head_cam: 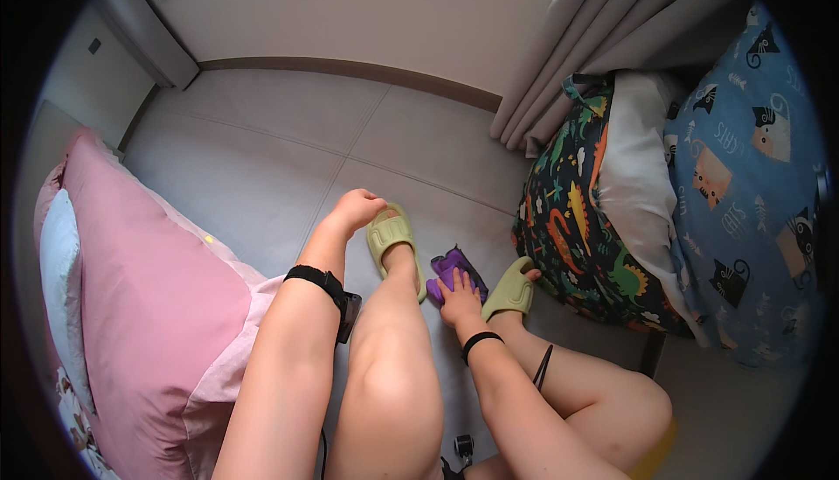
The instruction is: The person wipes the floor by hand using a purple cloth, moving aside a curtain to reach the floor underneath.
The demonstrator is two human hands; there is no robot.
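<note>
My right hand (462, 303) lies on a purple fabric bundle (449, 262) with dark edging, down on the floor between my feet. Its fingers are spread over the cloth, and the thumb rests towards the left side. Beyond my left foot, my left hand (359, 210) hangs with its fingers bent in, close to the toe end of a green slipper (391, 234). The inside of that hand is hidden, so I cannot tell if anything is in it. A second green slipper (511, 293) is on my right foot, just right of the bundle.
Pink bedding (151, 250) hangs along the left side, with a pale blue cushion (60, 237). At right bulge a dinosaur-print fabric bag (570, 218) and blue cat-print fabric (741, 204). A grey curtain (577, 40) meets the tiled floor (275, 132). A caster wheel (464, 444) is below.
</note>
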